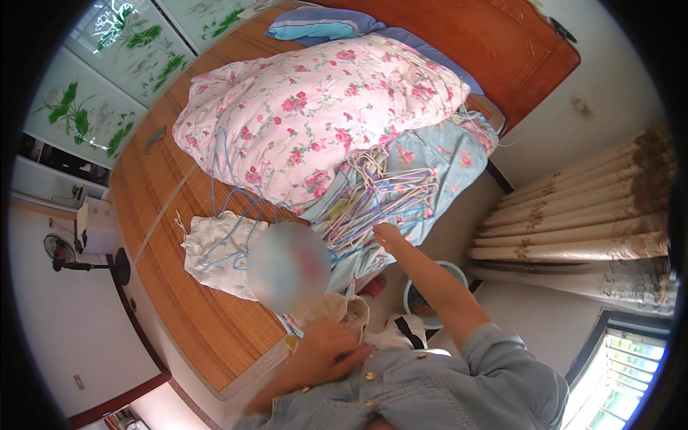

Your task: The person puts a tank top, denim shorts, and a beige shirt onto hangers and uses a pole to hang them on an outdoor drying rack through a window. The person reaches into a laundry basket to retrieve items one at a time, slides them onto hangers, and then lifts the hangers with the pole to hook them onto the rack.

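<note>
My right hand (388,238) reaches over the near side of a pile of clothes hangers (395,185), pink, purple and blue. Its fingers are curled at the pile's edge, and whether they grip a hanger is unclear. Close to my body, my left hand (329,348) is beside a beige fabric item (328,312). That hand is blurred, and its hold on the fabric cannot be made out. Left of the pile, blue wire hangers (228,241) lie partly over a whitish garment (201,263). A round blurred patch hides what is between the garment and the pile.
A floral quilt (322,107) covers much of the bed's woven mat (177,242). Light-blue floral fabric (457,145) lies under the hangers. On the floor to the right stands a basin (457,269), near the curtain (564,215). A fan (64,250) is at far left.
</note>
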{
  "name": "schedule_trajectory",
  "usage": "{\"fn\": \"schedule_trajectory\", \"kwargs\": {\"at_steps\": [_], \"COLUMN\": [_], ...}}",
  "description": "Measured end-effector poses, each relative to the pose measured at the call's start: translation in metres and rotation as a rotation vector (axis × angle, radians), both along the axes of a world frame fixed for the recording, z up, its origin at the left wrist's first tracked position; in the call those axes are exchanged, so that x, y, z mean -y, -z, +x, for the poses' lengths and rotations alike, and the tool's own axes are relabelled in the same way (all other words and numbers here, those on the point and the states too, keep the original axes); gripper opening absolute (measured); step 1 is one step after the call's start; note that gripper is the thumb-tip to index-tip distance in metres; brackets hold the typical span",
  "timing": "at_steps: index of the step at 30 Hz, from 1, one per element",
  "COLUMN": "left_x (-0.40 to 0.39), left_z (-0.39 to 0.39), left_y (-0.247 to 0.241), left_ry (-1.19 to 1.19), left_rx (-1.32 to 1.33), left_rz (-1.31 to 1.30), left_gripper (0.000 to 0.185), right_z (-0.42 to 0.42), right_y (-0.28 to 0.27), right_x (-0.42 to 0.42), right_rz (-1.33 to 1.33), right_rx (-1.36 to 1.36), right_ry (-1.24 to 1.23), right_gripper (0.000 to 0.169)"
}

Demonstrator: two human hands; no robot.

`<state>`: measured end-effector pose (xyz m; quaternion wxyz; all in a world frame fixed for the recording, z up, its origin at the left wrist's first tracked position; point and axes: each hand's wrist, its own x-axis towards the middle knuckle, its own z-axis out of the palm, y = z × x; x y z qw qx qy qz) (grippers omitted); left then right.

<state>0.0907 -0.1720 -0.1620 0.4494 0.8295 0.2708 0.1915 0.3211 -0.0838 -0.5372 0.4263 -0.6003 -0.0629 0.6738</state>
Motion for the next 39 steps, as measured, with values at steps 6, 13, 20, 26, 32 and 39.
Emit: {"fn": "schedule_trajectory", "kwargs": {"at_steps": [6,13,20,26,32,39], "left_x": [0.024,0.017,-0.006,-0.008,-0.046,-0.054], "left_z": [-0.035,-0.029,0.026,0.057,0.077,0.118], "left_y": [-0.015,-0.014,-0.016,-0.021,-0.051,-0.068], "left_ry": [-0.204,-0.106,0.27,0.485,0.597,0.751], "left_rx": [-0.17,-0.109,-0.019,0.023,0.007,0.07], "left_rz": [-0.055,0.062,0.347,0.48,0.639,0.494], "left_gripper": [0.034,0.031,0.026,0.022,0.016,0.014], "right_z": [-0.039,-0.02,0.047,0.058,0.097,0.121], "right_y": [0.02,-0.049,-0.185,-0.252,-0.361,-0.462], "right_x": [-0.057,-0.015,0.091,0.121,0.193,0.3], "right_rz": [-0.192,0.061,0.341,0.409,0.692,0.77], "right_rx": [-0.047,0.04,1.075,1.339,1.265,1.585], "right_ry": [0.334,0.536,-0.008,0.198,0.226,0.157], "right_gripper": [0.014,0.016,0.052,0.033,0.02,0.028]}}
